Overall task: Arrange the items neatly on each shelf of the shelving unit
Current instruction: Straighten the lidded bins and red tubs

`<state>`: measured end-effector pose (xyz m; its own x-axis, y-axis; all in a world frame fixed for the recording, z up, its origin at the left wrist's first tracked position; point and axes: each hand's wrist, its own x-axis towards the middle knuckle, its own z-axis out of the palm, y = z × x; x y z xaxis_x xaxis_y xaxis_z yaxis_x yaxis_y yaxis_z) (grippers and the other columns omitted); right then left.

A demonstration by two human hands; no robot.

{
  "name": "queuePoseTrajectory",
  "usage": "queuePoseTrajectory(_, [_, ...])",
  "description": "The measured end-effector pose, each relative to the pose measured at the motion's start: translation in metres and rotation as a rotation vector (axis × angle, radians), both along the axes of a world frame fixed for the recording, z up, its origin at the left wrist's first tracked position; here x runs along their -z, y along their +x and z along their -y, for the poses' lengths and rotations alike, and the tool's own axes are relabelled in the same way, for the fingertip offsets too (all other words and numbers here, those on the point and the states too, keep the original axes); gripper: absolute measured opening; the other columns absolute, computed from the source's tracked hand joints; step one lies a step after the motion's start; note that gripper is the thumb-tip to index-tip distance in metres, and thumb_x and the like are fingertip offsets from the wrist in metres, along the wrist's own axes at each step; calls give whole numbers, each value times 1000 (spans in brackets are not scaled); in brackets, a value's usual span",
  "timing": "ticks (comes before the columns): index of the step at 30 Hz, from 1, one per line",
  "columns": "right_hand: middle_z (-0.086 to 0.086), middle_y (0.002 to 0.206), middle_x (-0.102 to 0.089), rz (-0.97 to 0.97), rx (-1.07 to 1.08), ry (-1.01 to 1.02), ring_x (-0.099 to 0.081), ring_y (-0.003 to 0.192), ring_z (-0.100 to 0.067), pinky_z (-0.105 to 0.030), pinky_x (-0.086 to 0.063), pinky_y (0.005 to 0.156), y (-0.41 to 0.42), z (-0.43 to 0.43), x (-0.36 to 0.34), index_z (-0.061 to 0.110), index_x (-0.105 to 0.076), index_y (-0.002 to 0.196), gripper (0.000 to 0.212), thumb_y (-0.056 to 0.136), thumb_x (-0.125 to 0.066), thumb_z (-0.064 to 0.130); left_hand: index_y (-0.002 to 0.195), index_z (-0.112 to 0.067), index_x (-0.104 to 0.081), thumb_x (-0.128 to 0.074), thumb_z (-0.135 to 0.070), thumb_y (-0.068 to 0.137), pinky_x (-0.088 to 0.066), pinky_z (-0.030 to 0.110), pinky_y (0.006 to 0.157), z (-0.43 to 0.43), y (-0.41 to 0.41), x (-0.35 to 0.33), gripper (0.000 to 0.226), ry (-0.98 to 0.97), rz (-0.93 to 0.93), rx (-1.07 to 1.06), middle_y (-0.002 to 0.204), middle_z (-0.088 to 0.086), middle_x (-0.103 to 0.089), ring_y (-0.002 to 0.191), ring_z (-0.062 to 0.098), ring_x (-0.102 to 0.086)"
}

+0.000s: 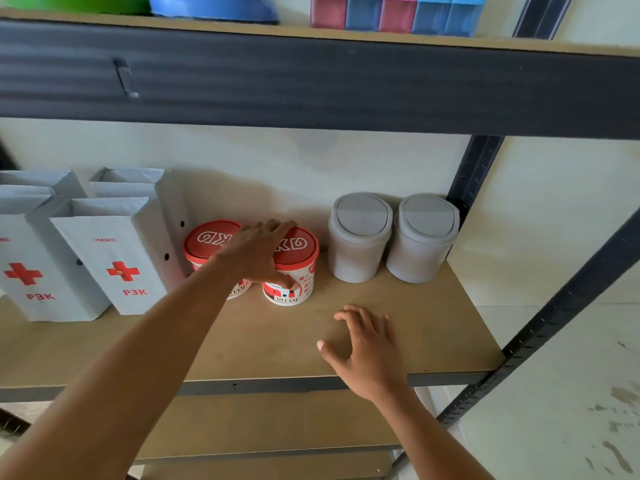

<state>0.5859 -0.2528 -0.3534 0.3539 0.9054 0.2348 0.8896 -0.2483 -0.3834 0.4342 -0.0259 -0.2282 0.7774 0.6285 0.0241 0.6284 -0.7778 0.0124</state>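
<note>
Plastic tub looks rigid, light, slick; left hand clasps its lid rim, right hand hovers open-fingered.

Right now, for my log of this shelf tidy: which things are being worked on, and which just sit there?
Worked on: left hand gripping the right red-lidded tub; left red-lidded tub close beside it.
Just sitting: grey swing-lid bins; white P3K boxes; pink and blue boxes up top. The right hand is open over the shelf board, holding nothing.
</note>
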Motion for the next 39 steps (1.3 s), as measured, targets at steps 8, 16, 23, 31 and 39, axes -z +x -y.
queuePoseTrajectory(8, [18,142,-47,40,23,12,-43,136,-13,-50,-23,124,-2,-1,1,35,-54,129,59,87,-45,75,155,-23,-23,-87,-68,53,-44,47,105,-12,17,4,128,-57,104,-57,151,7,-42,134,33,-46])
queuePoseTrajectory(16, [16,139,-49,59,28,18,-47,133,-14,-48,-28,123,-3,-2,1,34,-55,127,58,85,-48,74,155,-21,-22,-89,-64,54,-44,49,107,-26,31,3,129,-81,121,-44,154,8,-38,136,35,-43])
queuePoseTrajectory(23, [17,138,-48,71,26,0,-47,131,-13,-45,-26,123,-4,-2,-4,35,-54,127,59,85,-46,75,156,-20,-22,-90,-62,54,-44,50,108,-32,38,3,130,-97,132,-28,157,8,-35,138,35,-40])
queuePoseTrajectory(31, [17,138,-47,78,20,-23,-46,131,-13,-46,-29,121,-5,-2,-7,36,-52,127,60,85,-44,77,157,-19,-21,-90,-62,54,-42,50,109,-32,40,0,131,-116,117,-30,158,8,-32,139,36,-40])
queuePoseTrajectory(39, [20,139,-45,30,8,-27,-42,136,-11,-46,-25,123,-3,-3,-5,36,-51,127,60,84,-45,77,159,-22,-5,-80,-81,47,-15,50,121,-32,13,-11,147,16,-19,4,161,11,-27,143,39,-30])
